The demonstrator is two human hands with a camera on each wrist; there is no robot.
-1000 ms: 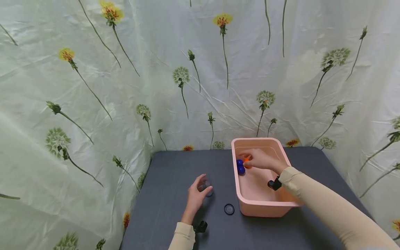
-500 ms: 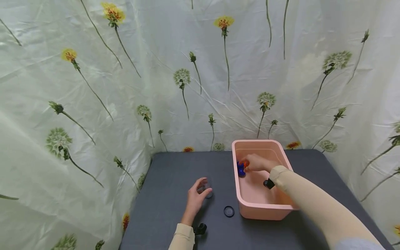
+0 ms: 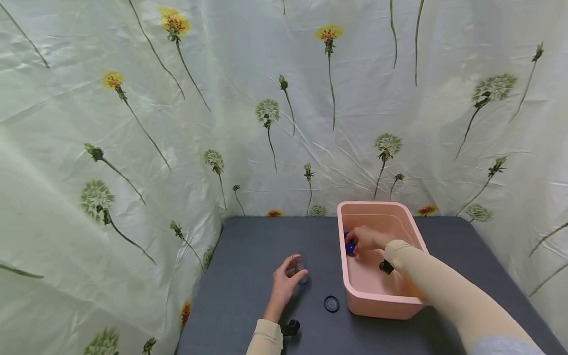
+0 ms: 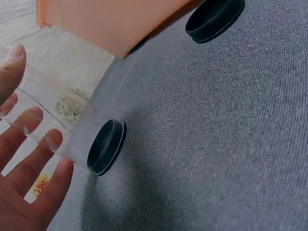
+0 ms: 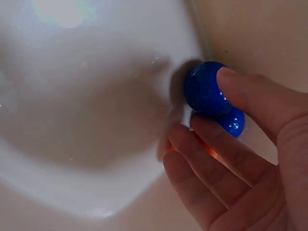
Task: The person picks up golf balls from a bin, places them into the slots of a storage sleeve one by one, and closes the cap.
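Note:
My left hand (image 3: 283, 287) (image 4: 31, 180) has its thumb and fingers curled around a clear cylinder (image 3: 303, 277) (image 4: 79, 137), which stands on the dark cloth with a black round base (image 4: 107, 147). Inside the pink bin (image 3: 386, 297), my right hand (image 3: 367, 238) (image 5: 240, 166) pinches a blue ball (image 3: 350, 248) (image 5: 204, 91) between thumb and index finger. Against it lies a second blue ball (image 5: 234, 121). An orange object (image 5: 211, 151) shows partly behind the fingers in the right wrist view; in the head view it is hidden.
A black round lid (image 3: 331, 303) (image 4: 215, 20) lies on the dark table (image 3: 257, 241) between the left hand and the bin. Behind the table hangs a pale curtain (image 3: 239, 128) printed with flowers.
The right hand has moved onto a blue ball, and the orange object that showed at its fingers is now out of sight in the head view. My left hand stays around the cylinder.

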